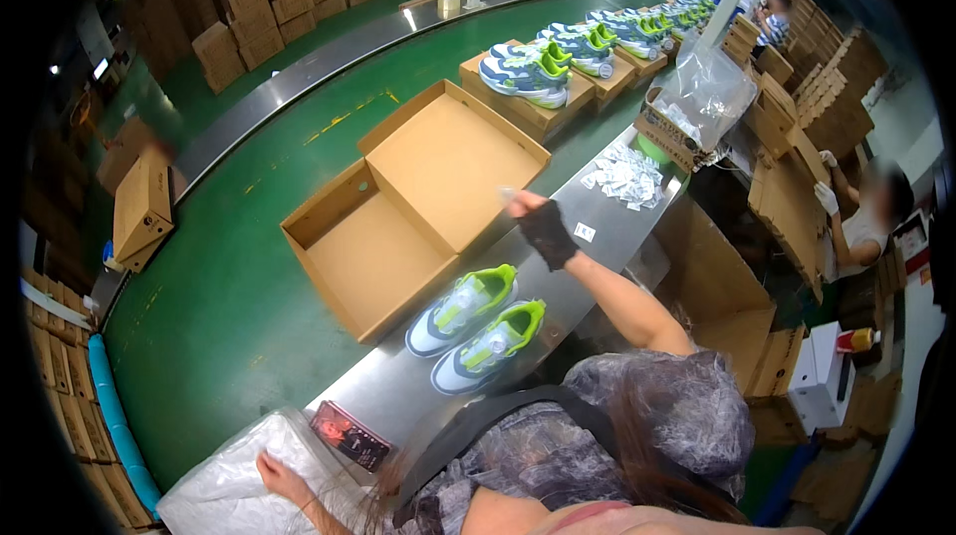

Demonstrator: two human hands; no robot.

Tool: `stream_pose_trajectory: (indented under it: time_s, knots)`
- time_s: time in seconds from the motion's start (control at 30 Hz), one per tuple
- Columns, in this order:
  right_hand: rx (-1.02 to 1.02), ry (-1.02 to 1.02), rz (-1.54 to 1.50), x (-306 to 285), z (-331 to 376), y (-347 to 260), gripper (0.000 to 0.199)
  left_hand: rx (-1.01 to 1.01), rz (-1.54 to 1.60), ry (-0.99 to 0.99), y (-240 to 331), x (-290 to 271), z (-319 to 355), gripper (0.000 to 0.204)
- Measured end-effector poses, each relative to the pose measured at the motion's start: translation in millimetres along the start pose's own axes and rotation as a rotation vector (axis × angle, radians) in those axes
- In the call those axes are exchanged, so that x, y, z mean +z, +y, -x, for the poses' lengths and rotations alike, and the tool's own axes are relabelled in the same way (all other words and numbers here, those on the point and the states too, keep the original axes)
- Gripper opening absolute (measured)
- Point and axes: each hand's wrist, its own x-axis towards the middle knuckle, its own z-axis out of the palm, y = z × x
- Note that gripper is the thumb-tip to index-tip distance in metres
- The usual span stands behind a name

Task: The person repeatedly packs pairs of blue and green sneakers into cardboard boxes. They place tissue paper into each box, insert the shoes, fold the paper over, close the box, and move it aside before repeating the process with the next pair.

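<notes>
My right hand (543, 226), in a black fingerless glove, reaches out over the steel ledge (597, 212) and pinches a small pale packet (508, 196) near the open brown shoebox (398, 207). A pair of white, blue and lime sneakers (478, 326) lies on the ledge just below that box. My left hand (277, 475) is at the lower left, its fingers curled on the top sheet of a stack of white wrapping paper (224, 495).
A pile of small white packets (627, 177) lies farther along the ledge, beside a carton lined with a clear bag (697, 97). More sneakers (528, 72) sit on boxes along the green conveyor (249, 266). Another person (866, 216) in white gloves works at right. A dark card (351, 435) lies nearby.
</notes>
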Motion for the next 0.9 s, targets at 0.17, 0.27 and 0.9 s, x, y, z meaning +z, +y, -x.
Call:
stream_pose_trajectory:
  time_s: [0.17,0.27,0.9]
  knots:
    - [-0.236,0.161,0.09,43,-16,7,0.043,0.04,-0.504,-0.073,-116,-36,52,0.036]
    - [0.087,0.412,-0.164,24,-16,9,0.036,0.014,-0.637,-0.108,-106,-67,79,0.045]
    - [-0.13,0.381,0.297,-36,22,96,0.041,-0.28,-0.066,0.345,7,-136,-46,0.031]
